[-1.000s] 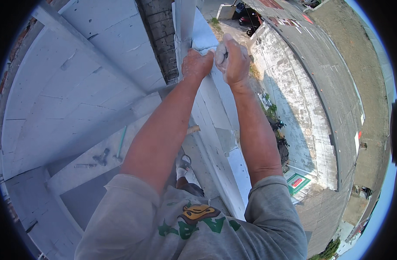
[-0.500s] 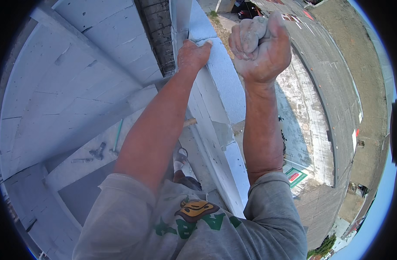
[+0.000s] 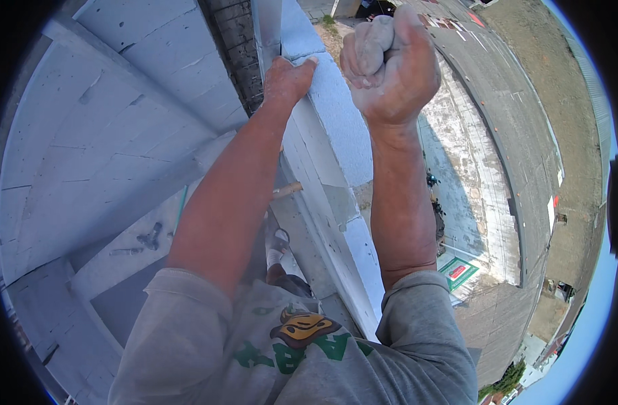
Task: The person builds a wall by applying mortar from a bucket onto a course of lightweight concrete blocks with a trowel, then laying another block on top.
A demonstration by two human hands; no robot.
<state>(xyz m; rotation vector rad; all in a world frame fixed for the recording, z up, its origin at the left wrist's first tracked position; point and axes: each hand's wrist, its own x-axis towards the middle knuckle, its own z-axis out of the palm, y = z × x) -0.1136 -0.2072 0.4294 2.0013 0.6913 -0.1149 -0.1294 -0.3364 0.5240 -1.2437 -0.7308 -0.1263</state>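
Observation:
My left hand [image 3: 286,77] reaches forward onto the top of a pale grey block wall [image 3: 339,128]. Its fingers curl over the wall's inner edge beside an upright pale board [image 3: 267,30], while the thumb lies on the block's top. Raised on the outer side of the wall, my right hand [image 3: 393,71] is closed in a fist. Grey dust coats its fingers, and whether anything is inside the fist I cannot make out. A joint between two blocks runs close to my left thumb.
Below the wall's outer side lie a road [image 3: 525,169] and a green-edged sign [image 3: 459,273], far down. On the inner side, my sandalled foot [image 3: 279,246] stands on a narrow surface near a short wooden piece [image 3: 286,190]. Large pale panels [image 3: 99,135] spread at left.
Both hands have shifted slightly left and up in the picture, along with the wall. My left hand keeps its place on the wall; my right fist stays raised.

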